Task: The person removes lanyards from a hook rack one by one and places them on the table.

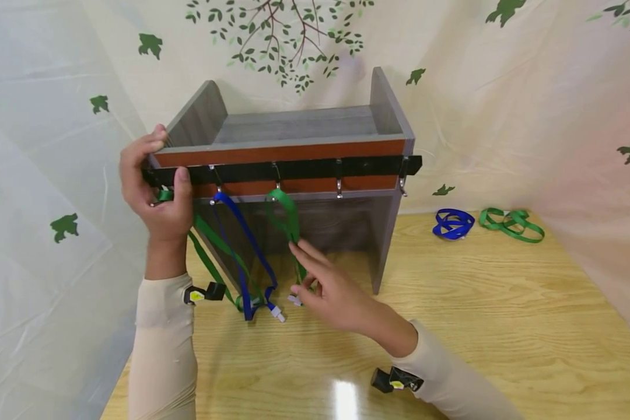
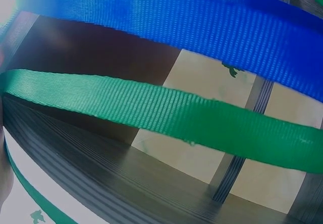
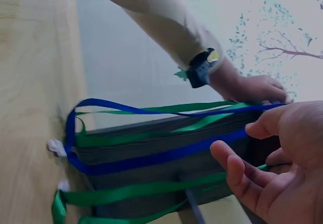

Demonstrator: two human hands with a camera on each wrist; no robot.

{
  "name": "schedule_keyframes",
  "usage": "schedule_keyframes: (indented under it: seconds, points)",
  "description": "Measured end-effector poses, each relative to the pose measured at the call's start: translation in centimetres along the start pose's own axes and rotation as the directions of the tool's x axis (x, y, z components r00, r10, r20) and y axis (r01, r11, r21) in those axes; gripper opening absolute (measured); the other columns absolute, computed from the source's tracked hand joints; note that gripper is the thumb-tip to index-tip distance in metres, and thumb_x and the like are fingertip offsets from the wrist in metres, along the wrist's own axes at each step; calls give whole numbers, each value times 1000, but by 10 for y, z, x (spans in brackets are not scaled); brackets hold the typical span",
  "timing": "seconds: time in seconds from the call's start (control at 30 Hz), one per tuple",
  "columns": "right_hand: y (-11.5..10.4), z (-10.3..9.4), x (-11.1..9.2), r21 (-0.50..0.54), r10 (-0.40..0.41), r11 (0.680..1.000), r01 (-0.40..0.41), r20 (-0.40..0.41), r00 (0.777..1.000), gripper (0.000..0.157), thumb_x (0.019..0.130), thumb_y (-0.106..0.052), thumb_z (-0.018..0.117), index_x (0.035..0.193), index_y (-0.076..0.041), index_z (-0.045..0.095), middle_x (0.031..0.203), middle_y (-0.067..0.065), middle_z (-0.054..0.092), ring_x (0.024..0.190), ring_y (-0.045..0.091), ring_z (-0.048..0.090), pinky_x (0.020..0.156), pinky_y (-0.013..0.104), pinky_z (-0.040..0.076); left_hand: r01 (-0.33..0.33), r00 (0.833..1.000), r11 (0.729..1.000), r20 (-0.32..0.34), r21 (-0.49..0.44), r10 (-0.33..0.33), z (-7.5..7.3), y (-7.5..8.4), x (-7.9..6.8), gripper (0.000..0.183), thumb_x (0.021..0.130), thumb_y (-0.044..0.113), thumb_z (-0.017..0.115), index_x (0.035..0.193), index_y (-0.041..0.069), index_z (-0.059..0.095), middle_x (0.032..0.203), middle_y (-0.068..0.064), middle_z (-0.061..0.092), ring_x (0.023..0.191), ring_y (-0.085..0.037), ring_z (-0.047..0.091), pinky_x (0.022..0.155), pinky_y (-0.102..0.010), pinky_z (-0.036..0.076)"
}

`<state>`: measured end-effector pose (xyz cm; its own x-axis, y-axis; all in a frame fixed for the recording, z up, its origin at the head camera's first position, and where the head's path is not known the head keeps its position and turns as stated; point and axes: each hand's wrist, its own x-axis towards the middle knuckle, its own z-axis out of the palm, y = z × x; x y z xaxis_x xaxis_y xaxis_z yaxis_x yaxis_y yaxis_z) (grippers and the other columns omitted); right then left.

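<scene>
A grey wooden shelf (image 1: 304, 125) carries a black hook rail (image 1: 307, 169) across its front. My left hand (image 1: 160, 189) grips the rail's left end, thumb over the front and fingers around the shelf's corner. Under that hand hangs a green lanyard (image 1: 213, 233). Beside it a blue lanyard (image 1: 248, 230) drops from the second hook, its white clip (image 1: 277, 313) low down. Another green lanyard (image 1: 290, 216) loops over the middle hook. My right hand (image 1: 338, 291) has its fingertips at that lanyard's strap, fingers loosely bent and thumb apart in the right wrist view.
Two bare hooks (image 1: 339, 186) show on the rail's right side. On the wooden table (image 1: 483, 309), at the back right, lie a coiled blue lanyard (image 1: 453, 224) and a coiled green lanyard (image 1: 525, 227). A leaf-patterned cloth (image 1: 451, 116) hangs behind the shelf.
</scene>
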<state>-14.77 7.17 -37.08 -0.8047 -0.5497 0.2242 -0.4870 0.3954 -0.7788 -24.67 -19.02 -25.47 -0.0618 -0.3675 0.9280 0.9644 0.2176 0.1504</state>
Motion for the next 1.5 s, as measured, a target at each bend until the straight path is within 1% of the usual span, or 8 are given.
schedule_keyframes:
  seconds: [0.17,0.4,0.6,0.8,0.93,1.13,1.3,1.5]
  points:
    - [-5,-11,-4,4,-145,989,146,-99,984,70,108,-16,58,167,-5,23,180,7,12,88,6,58,68,22,51,3,1000,1000,1,-4,-3,1,0,1,55,79,28,73,101,-20,59,109,-19,70,114,-34,67,119,-58,48]
    - [-4,-26,-7,-26,-342,938,344,-218,914,55,106,7,45,160,8,34,174,19,29,76,11,67,68,23,61,1,1000,1000,-6,2,-1,2,1,0,58,80,32,75,101,-20,59,108,-20,70,114,-36,67,119,-58,48]
    - [4,-36,-6,-45,-416,905,423,-305,857,49,100,19,41,146,12,53,157,27,52,58,8,62,52,16,55,4,1000,1000,-27,-3,-4,2,2,0,56,77,29,75,100,-20,60,107,-22,70,114,-36,69,119,-59,48]
    - [18,-41,1,-1,-464,854,520,-453,761,40,97,24,40,122,16,70,127,36,69,42,11,54,41,15,46,12,999,1000,-34,-11,-12,3,3,0,54,76,26,74,100,-20,60,108,-22,70,115,-35,69,119,-59,48]
    - [22,-44,2,88,-435,827,556,-527,730,39,95,24,44,112,11,77,117,26,77,37,14,51,37,17,44,13,999,1000,-37,-7,-14,3,3,0,55,75,26,74,100,-20,60,108,-22,70,114,-35,69,119,-59,48]
    - [18,-49,-3,256,-195,888,383,-544,816,24,92,18,60,109,14,77,108,-23,78,33,12,46,33,22,41,12,998,1000,-57,-25,-13,4,3,0,57,74,27,76,99,-21,61,106,-22,71,112,-35,70,118,-58,50]
    - [14,-59,-10,353,-1,919,177,-447,895,23,95,7,67,116,12,75,76,-17,76,37,8,54,34,23,43,12,998,1000,-56,-25,-13,4,3,0,57,74,27,76,99,-21,61,107,-22,71,112,-35,70,118,-58,50]
    - [6,-68,-17,497,30,856,140,-318,947,32,103,-1,59,130,14,67,71,-3,79,49,15,71,35,30,50,14,999,1000,-52,-20,-15,4,2,1,57,74,27,76,100,-21,60,107,-22,70,113,-35,70,118,-58,49]
